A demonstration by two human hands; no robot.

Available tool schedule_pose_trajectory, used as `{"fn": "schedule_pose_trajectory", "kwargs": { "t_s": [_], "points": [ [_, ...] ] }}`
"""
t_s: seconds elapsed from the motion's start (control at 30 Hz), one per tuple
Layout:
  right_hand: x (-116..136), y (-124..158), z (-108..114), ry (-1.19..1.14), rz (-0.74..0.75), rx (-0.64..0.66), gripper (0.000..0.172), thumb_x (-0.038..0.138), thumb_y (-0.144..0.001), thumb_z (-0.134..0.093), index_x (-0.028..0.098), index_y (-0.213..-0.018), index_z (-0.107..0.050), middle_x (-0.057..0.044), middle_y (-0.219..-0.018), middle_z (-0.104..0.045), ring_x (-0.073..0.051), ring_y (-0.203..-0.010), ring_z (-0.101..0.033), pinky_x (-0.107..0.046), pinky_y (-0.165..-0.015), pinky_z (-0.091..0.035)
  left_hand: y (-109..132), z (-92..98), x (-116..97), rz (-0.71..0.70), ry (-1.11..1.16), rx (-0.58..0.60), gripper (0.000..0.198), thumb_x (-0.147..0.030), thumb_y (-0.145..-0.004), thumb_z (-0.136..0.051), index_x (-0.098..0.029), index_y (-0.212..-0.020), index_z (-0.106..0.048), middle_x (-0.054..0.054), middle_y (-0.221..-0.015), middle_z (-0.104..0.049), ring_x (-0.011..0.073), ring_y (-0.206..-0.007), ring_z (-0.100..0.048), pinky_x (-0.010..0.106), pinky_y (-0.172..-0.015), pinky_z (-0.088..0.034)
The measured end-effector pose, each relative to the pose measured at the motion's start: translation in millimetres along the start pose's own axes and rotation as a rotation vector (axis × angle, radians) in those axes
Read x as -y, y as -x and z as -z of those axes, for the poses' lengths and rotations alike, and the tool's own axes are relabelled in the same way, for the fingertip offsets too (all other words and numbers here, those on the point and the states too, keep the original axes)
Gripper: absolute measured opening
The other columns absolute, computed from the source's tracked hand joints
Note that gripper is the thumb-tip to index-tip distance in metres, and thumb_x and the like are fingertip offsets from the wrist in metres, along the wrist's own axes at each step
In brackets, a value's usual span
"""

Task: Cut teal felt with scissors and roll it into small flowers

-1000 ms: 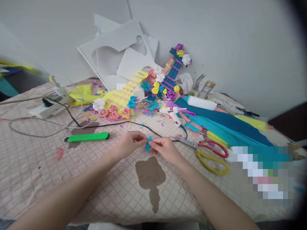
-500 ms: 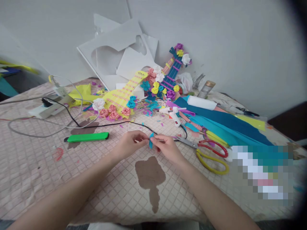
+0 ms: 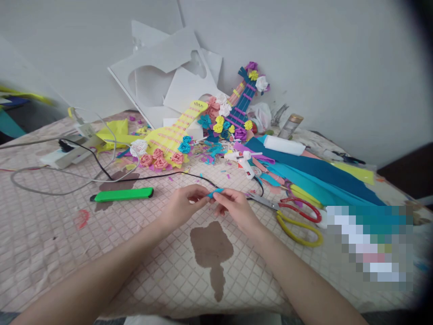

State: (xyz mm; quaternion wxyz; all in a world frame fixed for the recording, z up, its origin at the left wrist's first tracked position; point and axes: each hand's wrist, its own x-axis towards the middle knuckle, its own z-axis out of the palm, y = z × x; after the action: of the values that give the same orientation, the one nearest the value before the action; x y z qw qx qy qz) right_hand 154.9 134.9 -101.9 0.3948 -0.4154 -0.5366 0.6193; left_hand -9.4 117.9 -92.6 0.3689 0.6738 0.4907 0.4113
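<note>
Between the fingertips of both hands is a small blue strip of crepe paper (image 3: 215,193), held a little above the table and lying nearly level. My left hand (image 3: 185,202) pinches its left end with thumb and forefinger. My right hand (image 3: 235,205) pinches it from the right, thumb on the near side. The fingers hide part of the strip. To the right of my right hand lie scissors (image 3: 274,206) with one red and one yellow handle. A white glue gun (image 3: 242,161) rests beyond the hands.
A green box cutter (image 3: 124,194) lies left of my hands. Behind stand a yellow paper guitar (image 3: 174,131) and a blue one (image 3: 241,107) with paper flowers. Blue crepe paper (image 3: 314,167) spreads at the right. A black cord (image 3: 162,175) runs to a power strip (image 3: 61,155).
The blue crepe paper strip has turned from upright to nearly level between my fingertips. Both hands stay in almost the same place.
</note>
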Motion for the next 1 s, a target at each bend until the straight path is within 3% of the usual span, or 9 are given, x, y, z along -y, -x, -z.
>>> {"fn": "schedule_pose_trajectory", "kwargs": {
  "t_s": [0.17,0.37,0.63,0.77,0.87,1.0],
  "points": [
    [-2.9,-3.0,2.8,0.03,0.057,-0.048,0.025,0.037,-0.069,-0.067,0.016,-0.083,-0.065,0.002,-0.054,-0.059,-0.01,-0.045,-0.054,-0.023,-0.045,-0.038,0.2,1.9,1.0,0.016,-0.044,-0.019,0.013,-0.026,-0.078,-0.057,-0.015,-0.079,-0.065,0.003,-0.078,-0.068,0.0136,-0.07,-0.061,0.024,-0.065,-0.05],
    [-3.4,-4.4,4.7,0.077,0.067,-0.036,0.023,0.036,-0.07,-0.065,0.017,-0.081,-0.066,0.002,-0.054,-0.059,-0.012,-0.047,-0.055,-0.024,-0.047,-0.04,-0.6,3.4,-3.5,-0.005,-0.081,0.01,0.014,-0.026,-0.078,-0.056,-0.017,-0.08,-0.066,0.003,-0.078,-0.068,0.0135,-0.07,-0.061,0.023,-0.062,-0.049],
    [-5.0,-8.6,11.7,0.18,0.025,-0.032,0.021,0.036,-0.066,-0.068,0.017,-0.074,-0.067,0.001,-0.053,-0.059,-0.011,-0.047,-0.051,-0.024,-0.046,-0.036,-2.9,10.3,1.3,-0.016,-0.184,-0.13,0.014,-0.028,-0.077,-0.056,-0.018,-0.08,-0.065,0.003,-0.08,-0.068,0.0138,-0.069,-0.06,0.023,-0.061,-0.048],
    [-9.2,-11.5,12.8,0.192,0.014,-0.035,0.022,0.035,-0.066,-0.067,0.015,-0.074,-0.067,0.001,-0.051,-0.057,-0.01,-0.045,-0.048,-0.023,-0.045,-0.033,-7.7,31.7,-0.2,-0.085,-0.315,-0.205,0.017,-0.029,-0.08,-0.052,-0.018,-0.084,-0.065,0.004,-0.087,-0.068,0.0148,-0.073,-0.061,0.024,-0.066,-0.048],
    [-11.2,-11.5,10.1,0.179,0.005,-0.028,0.022,0.034,-0.065,-0.068,0.014,-0.075,-0.067,0.001,-0.055,-0.058,-0.009,-0.045,-0.048,-0.023,-0.045,-0.033,-7.6,59.3,-3.9,-0.071,-0.497,-0.15,0.02,-0.031,-0.081,-0.049,-0.019,-0.087,-0.065,0.005,-0.092,-0.069,0.017,-0.075,-0.061,0.026,-0.068,-0.047],
    [-12.1,-10.9,2.5,0.164,-0.006,0.008,0.022,0.032,-0.066,-0.067,0.014,-0.077,-0.065,0.003,-0.057,-0.057,-0.007,-0.044,-0.049,-0.021,-0.045,-0.035,7.2,101.4,5.7,-0.088,-0.709,-0.033,0.027,-0.034,-0.083,-0.045,-0.021,-0.097,-0.064,0.007,-0.1,-0.067,0.0225,-0.091,-0.06,0.033,-0.085,-0.043]
  ]
}}
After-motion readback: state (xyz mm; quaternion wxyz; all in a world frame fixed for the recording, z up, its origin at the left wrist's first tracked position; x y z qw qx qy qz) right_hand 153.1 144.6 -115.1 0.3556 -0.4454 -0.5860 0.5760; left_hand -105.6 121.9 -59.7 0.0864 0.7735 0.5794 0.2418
